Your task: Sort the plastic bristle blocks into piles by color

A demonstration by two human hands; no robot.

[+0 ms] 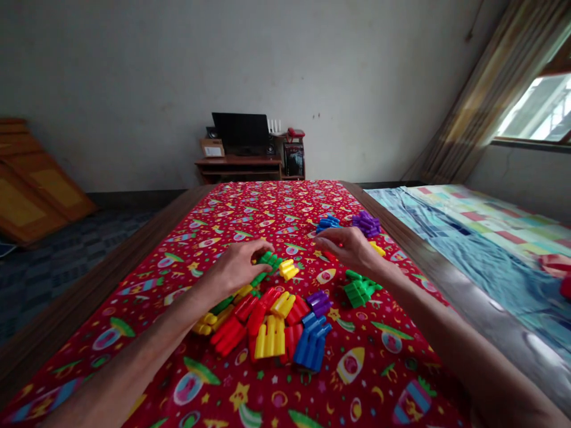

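Observation:
My left hand [236, 266] is curled over a green plastic block piece [269, 259], fingers closed on it, just above the table. My right hand [345, 245] rests palm down with fingers bent over a small red piece [329, 255]; a yellow piece [378, 249] shows beside its wrist. Between the hands lies a loose yellow block [288, 269]. In front of me sits a joined pile of red, yellow, blue, green and purple blocks [272, 330]. A green cluster [359, 289] lies by my right forearm.
A red patterned cloth [250, 208] covers the wooden table. Blue blocks [328, 223] and purple blocks [366, 224] lie farther back. A bed with a blue sheet [482, 249] is at the right; a desk with a monitor [241, 134] stands by the wall.

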